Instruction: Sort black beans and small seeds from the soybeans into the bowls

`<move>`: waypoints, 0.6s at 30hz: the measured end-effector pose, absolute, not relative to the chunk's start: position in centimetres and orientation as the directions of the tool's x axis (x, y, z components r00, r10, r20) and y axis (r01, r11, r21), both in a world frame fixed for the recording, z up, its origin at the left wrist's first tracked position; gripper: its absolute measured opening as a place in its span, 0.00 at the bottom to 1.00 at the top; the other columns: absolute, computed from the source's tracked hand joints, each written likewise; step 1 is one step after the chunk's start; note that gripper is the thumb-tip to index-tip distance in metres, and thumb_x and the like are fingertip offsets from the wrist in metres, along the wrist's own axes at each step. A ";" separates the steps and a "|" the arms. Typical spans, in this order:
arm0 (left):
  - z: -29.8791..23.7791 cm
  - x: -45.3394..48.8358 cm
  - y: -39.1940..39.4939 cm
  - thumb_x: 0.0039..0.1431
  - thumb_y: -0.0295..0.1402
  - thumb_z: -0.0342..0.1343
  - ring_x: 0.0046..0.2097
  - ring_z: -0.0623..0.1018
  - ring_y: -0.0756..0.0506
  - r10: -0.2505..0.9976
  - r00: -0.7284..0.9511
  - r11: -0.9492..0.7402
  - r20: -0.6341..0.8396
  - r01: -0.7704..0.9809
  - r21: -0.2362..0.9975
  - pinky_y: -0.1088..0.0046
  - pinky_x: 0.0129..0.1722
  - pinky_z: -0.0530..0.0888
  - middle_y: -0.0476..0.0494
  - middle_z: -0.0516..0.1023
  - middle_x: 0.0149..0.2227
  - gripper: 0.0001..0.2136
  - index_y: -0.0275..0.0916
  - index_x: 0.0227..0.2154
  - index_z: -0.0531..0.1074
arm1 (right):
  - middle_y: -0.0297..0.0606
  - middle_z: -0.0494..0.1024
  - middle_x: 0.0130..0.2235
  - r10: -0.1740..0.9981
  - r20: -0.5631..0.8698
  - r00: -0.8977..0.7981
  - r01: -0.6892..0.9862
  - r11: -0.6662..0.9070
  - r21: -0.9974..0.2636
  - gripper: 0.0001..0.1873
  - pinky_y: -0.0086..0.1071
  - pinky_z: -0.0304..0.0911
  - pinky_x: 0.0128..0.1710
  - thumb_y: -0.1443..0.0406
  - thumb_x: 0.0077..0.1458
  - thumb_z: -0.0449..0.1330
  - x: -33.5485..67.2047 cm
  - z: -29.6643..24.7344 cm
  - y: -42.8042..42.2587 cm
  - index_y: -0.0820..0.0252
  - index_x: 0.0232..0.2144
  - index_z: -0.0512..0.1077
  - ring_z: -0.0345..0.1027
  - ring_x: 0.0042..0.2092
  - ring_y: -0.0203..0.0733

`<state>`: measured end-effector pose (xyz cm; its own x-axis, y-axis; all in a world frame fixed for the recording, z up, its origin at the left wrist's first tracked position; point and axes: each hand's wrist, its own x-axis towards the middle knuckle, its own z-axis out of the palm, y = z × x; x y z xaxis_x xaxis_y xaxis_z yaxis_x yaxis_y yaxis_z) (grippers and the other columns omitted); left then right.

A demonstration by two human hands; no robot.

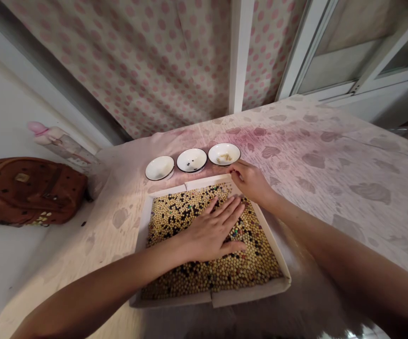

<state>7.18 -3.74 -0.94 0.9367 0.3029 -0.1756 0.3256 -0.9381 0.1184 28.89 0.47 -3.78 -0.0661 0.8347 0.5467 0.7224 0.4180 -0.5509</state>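
Note:
A shallow white cardboard box (143, 235) holds a layer of small round beads or beans (175, 219), mostly yellow, with black and a few green, blue and red ones mixed in. My left hand (215, 230) lies palm down on them, its fingers stretched out and spread. At the box's far right corner is my right hand (249, 180), fingers curled in and pressed together, just below the right bowl (232, 149). What they may hold is hidden. Several pale yellow pieces (224, 157) lie in that bowl.
Beside the right bowl stand a middle bowl (191, 154) with a few black pieces and a left bowl (158, 167), all white with dark rims. A brown backpack (30, 190) and a pink-topped object (60, 141) are left. A patterned cloth (309, 160) covers the table.

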 end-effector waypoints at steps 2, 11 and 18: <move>-1.0 7.2 -3.2 0.71 0.58 0.24 0.74 0.30 0.42 0.331 0.926 -0.926 -0.182 0.356 0.123 0.50 0.74 0.38 0.39 0.26 0.74 0.41 0.31 0.73 0.30 | 0.40 0.77 0.38 0.834 0.548 -0.068 0.724 0.419 -0.547 0.11 0.35 0.63 0.40 0.74 0.59 0.51 28.9 -3.8 0.5 0.59 0.34 0.73 0.71 0.38 0.42; -1.0 7.7 -3.1 0.72 0.57 0.24 0.74 0.28 0.43 0.287 0.944 -0.941 -0.163 0.310 0.137 0.53 0.74 0.35 0.38 0.31 0.75 0.40 0.29 0.73 0.33 | 0.40 0.77 0.37 0.833 0.549 -0.065 0.725 0.417 -0.548 0.11 0.35 0.63 0.40 0.74 0.58 0.51 28.9 -3.8 0.5 0.59 0.34 0.73 0.71 0.38 0.42; -1.0 7.7 -2.8 0.72 0.57 0.25 0.74 0.29 0.43 0.317 0.935 -0.928 -0.161 0.340 0.150 0.54 0.74 0.36 0.37 0.30 0.75 0.40 0.28 0.73 0.32 | 0.39 0.77 0.37 0.836 0.546 -0.061 0.732 0.409 -0.545 0.11 0.36 0.63 0.40 0.74 0.57 0.51 28.9 -3.8 0.5 0.58 0.34 0.72 0.72 0.38 0.43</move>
